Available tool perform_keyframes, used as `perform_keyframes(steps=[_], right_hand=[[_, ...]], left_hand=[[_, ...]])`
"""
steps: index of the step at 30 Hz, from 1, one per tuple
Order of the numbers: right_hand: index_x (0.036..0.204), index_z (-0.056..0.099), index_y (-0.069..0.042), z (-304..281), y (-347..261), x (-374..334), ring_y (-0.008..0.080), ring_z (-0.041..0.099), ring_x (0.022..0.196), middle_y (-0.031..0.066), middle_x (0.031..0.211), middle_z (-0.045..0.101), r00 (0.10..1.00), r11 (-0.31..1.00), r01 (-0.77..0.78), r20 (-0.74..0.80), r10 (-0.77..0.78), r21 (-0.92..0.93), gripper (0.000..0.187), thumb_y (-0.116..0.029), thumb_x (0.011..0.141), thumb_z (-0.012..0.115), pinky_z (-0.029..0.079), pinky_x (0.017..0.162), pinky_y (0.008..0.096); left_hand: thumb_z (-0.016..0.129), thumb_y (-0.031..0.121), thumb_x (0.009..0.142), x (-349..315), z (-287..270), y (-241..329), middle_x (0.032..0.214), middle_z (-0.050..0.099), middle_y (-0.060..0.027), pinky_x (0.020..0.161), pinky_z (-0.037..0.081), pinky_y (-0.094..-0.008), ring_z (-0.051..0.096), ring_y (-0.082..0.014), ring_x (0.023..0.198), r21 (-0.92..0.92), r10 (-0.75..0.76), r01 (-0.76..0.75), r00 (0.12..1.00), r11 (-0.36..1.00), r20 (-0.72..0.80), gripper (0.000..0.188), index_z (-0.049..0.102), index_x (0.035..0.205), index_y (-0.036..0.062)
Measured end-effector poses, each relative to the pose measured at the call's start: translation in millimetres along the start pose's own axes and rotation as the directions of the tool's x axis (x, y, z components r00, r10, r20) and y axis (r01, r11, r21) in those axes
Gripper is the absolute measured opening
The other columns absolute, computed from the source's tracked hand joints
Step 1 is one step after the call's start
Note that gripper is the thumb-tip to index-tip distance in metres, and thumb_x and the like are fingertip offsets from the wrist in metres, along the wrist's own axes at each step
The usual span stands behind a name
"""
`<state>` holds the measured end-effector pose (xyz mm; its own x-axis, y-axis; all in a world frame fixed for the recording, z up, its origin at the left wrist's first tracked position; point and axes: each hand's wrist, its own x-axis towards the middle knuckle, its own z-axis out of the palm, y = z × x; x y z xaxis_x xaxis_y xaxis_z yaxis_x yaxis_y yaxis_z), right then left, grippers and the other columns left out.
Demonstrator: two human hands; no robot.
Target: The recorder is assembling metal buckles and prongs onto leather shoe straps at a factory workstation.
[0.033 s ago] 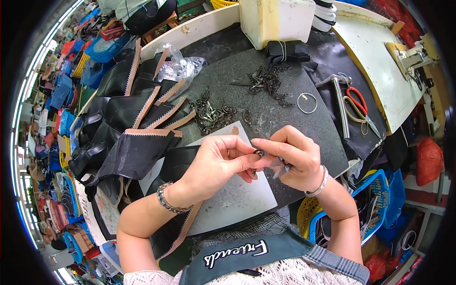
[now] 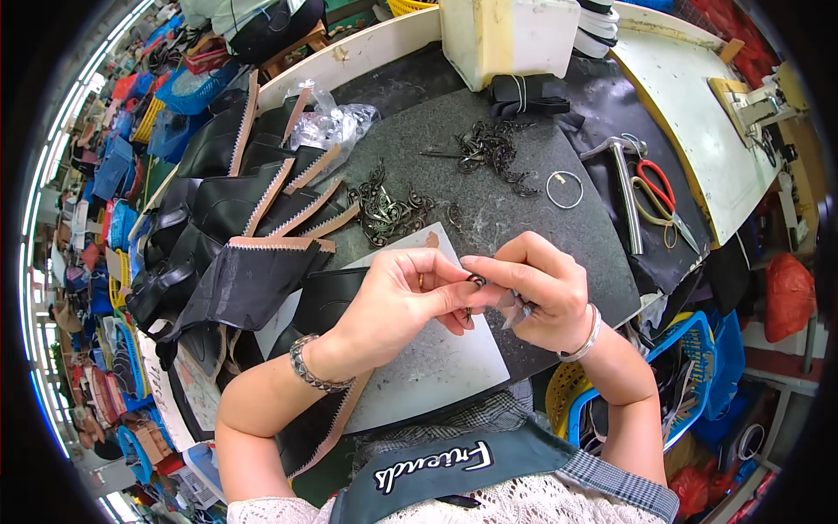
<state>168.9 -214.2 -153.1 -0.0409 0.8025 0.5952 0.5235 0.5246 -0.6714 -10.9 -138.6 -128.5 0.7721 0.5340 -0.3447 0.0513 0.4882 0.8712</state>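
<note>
Over the white board [image 2: 441, 375], my two hands meet at a small dark curved metal fitting [image 2: 477, 280]. My left hand [image 2: 406, 293] pinches it between thumb and fingers. Closed around its other side is my right hand [image 2: 546, 293], index finger and thumb against the fitting. Something small and greyish [image 2: 522, 307], partly hidden, pokes out of the right fingers; its kind is unclear. Beyond the hands lie a shiny pile of dark metal fittings [image 2: 384, 210] and a second dark pile [image 2: 489, 148]. Black leather shoe uppers [image 2: 236, 205] with zigzag-cut tan edges are heaped at the left.
On the right lie a hammer [image 2: 624, 196], red-handled scissors [image 2: 659, 188] and a thin metal ring [image 2: 565, 189]. A white block [image 2: 511, 44] stands at the back beside a rolled black bundle [image 2: 528, 94]. A clear plastic bag [image 2: 336, 122] rests near the uppers. Below right is a blue basket [image 2: 698, 367].
The fitting and fingertips have shifted very slightly; both hands keep the same hold. Everything else is unchanged.
</note>
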Motion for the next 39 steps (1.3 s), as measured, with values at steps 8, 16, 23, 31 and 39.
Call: perform_keyframes(steps=[8,16,23,31,39], right_hand=[[0.086,0.067,-0.004,2.3,26.7,13.0,0.0205,0.059,0.061,0.0085,0.075,0.058,0.979,1.0,-0.012,-0.203,0.006,-0.028,0.022,0.008,0.069,0.066,0.048,0.055,0.0297],[0.089,0.07,-0.001,4.2,101.2,50.4,0.0209,0.055,0.056,0.0104,0.071,0.058,0.899,0.931,-0.279,-0.406,0.166,-0.237,0.015,-0.01,0.077,0.074,0.042,0.051,0.0304],[0.105,0.066,-0.001,-9.8,83.3,40.7,0.0168,0.056,0.055,0.01,0.073,0.062,0.872,0.908,-0.391,-0.377,0.313,-0.151,0.028,-0.014,0.082,0.072,0.043,0.053,0.0273],[0.099,0.058,-0.005,2.6,23.0,15.7,0.0215,0.06,0.06,0.007,0.074,0.06,0.982,0.893,-0.062,-0.187,-0.025,-0.445,0.025,-0.015,0.08,0.071,0.048,0.051,0.0316],[0.098,0.06,-0.002,3.1,-3.2,12.8,0.0224,0.062,0.065,0.0085,0.074,0.063,0.983,0.837,-0.052,-0.173,-0.052,-0.544,0.03,-0.008,0.073,0.076,0.048,0.053,0.031]], left_hand=[[0.064,0.01,0.089,33.0,-16.1,-4.7,0.094,0.068,-0.0103,0.07,0.054,-0.0273,0.065,-0.015,0.081,0.132,0.112,-0.114,0.993,0.985,0.022,0.021,0.064,0.107,-0.0009],[0.071,0.0,0.071,107.4,-47.3,-6.9,0.08,0.059,-0.0132,0.067,0.05,-0.03,0.06,-0.0183,0.069,0.908,0.367,-0.292,0.914,0.3,0.172,0.034,0.064,0.103,-0.0031],[0.068,0.001,0.08,84.9,-39.0,18.2,0.08,0.065,-0.0104,0.068,0.054,-0.0283,0.065,-0.017,0.073,0.717,0.27,-0.136,0.96,0.684,-0.076,0.016,0.065,0.095,-0.0046],[0.062,0.001,0.088,33.8,-18.7,21.6,0.091,0.068,-0.0154,0.075,0.058,-0.0287,0.069,-0.0215,0.083,0.136,0.223,-0.195,0.946,0.971,-0.236,0.017,0.064,0.103,-0.0066],[0.062,0.0,0.088,18.8,-4.0,21.0,0.092,0.067,-0.0149,0.077,0.058,-0.0302,0.069,-0.022,0.085,0.143,0.316,-0.288,0.916,0.947,-0.246,0.014,0.063,0.1,-0.0069]])
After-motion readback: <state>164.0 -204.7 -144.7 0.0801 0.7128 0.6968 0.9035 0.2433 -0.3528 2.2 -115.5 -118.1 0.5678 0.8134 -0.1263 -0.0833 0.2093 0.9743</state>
